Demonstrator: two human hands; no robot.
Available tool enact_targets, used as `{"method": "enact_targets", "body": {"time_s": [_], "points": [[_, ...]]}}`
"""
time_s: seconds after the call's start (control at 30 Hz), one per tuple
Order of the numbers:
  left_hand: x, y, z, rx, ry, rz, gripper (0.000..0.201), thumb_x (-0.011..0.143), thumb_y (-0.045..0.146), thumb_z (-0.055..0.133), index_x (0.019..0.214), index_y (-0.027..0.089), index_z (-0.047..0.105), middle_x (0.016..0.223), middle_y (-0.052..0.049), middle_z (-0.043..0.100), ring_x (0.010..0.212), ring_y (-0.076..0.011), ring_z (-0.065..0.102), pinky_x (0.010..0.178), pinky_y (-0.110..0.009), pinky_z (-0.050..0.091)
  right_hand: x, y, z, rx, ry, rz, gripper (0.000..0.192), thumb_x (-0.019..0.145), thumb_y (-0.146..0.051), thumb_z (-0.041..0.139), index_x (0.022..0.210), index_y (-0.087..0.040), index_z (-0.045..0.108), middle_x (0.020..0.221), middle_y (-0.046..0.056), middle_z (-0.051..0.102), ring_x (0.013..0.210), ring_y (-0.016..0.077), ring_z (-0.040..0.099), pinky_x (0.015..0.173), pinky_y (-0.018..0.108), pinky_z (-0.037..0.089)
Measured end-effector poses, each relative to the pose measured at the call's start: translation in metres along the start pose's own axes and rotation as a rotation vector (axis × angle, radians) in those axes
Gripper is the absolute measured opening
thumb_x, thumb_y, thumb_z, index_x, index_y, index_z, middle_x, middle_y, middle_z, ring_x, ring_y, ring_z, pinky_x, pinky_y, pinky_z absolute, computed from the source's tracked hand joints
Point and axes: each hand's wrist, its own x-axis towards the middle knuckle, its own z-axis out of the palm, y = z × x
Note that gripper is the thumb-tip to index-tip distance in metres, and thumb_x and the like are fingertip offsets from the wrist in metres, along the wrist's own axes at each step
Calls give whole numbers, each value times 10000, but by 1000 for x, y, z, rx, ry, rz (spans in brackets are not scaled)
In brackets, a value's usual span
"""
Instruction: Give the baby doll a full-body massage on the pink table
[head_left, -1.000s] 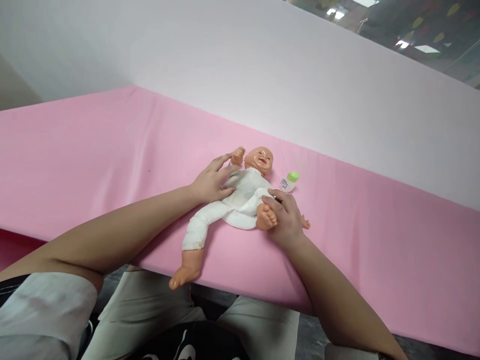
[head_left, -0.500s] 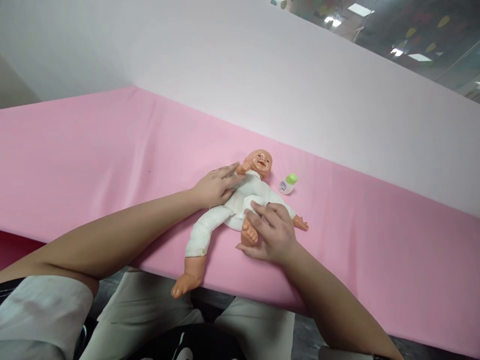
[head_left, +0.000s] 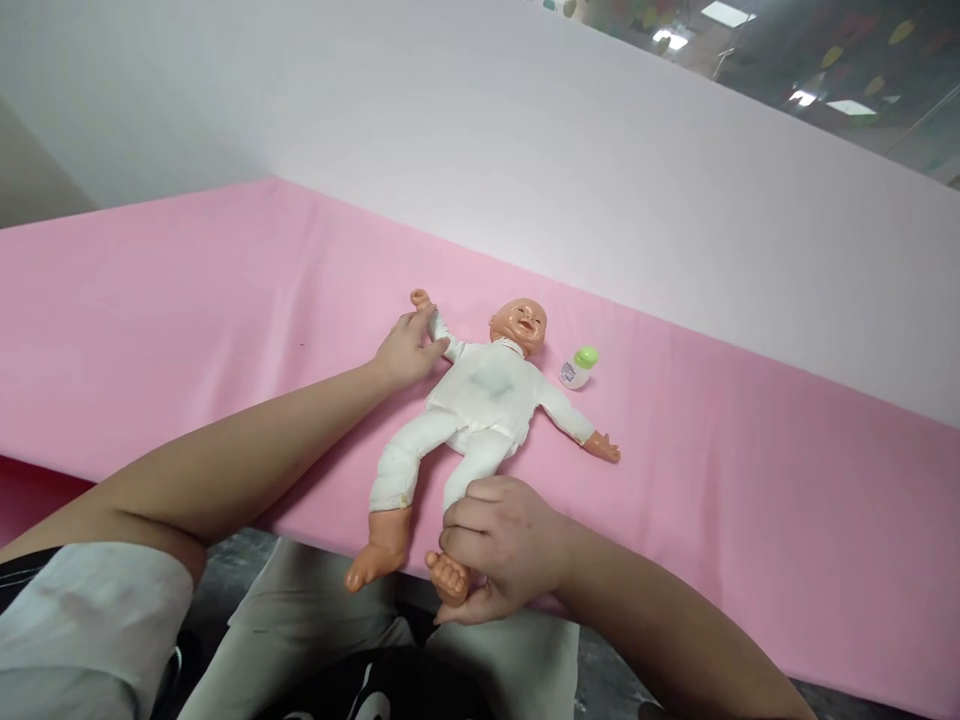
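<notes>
Baby doll [head_left: 480,400] supine on pink table [head_left: 225,300], long axis 1-to-7 o'clock. Right hand [head_left: 502,545] closed around its lower leg at 6; left hand [head_left: 409,348] loosely gripping its arm at 11.

doll's ankle [head_left: 453,520]: hidden by right hand [head_left: 499,545] | bottle [head_left: 578,367] label: unreadable

A small white bottle with a green cap [head_left: 578,366] lies on the pink-covered table [head_left: 225,300], well beyond the right hand, before a pale partition wall [head_left: 525,150].
</notes>
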Motion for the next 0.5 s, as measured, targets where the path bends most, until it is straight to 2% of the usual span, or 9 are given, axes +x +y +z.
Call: {"method": "enact_targets", "body": {"time_s": [0.07,0.13,0.27,0.37,0.5], "points": [[-7,6,-1,-41,34,182,832,939,560,563,1658,169,408,1652,-195,438,1541,-360,432,1269,-533,379,0,0,-10,-77,177,-2,490,919,-664,652,968,-179,697,868,42,725,715,170,592,636,352,457],[-15,13,-2,-32,4,387,804,957,584,561,1639,175,442,1706,-184,376,1584,-354,376,1293,-533,347,-2,1,-23,-174,309,32,475,919,-617,695,1094,-175,712,996,73,780,820,204,671,689,380,505],[-24,24,0,49,-168,732,703,1004,572,542,1600,201,519,1747,-161,340,1639,-369,272,1334,-564,257,-9,13,-45,-359,381,174,517,864,-538,806,1246,-206,699,1160,105,801,932,255,725,811,429,570],[-25,28,3,106,-249,829,651,1011,563,554,1561,217,579,1737,-136,374,1641,-378,267,1341,-571,237,-16,32,-48,-441,421,335,539,840,-510,834,1301,-269,693,1231,87,794,1017,303,727,913,496,591],[-26,32,1,187,-288,839,630,1009,583,565,1526,227,622,1721,-118,410,1621,-383,315,1338,-566,241,-21,54,-40,-374,384,499,480,868,-446,820,1299,-262,715,1313,105,763,1274,363,662,1078,593,562]]}}
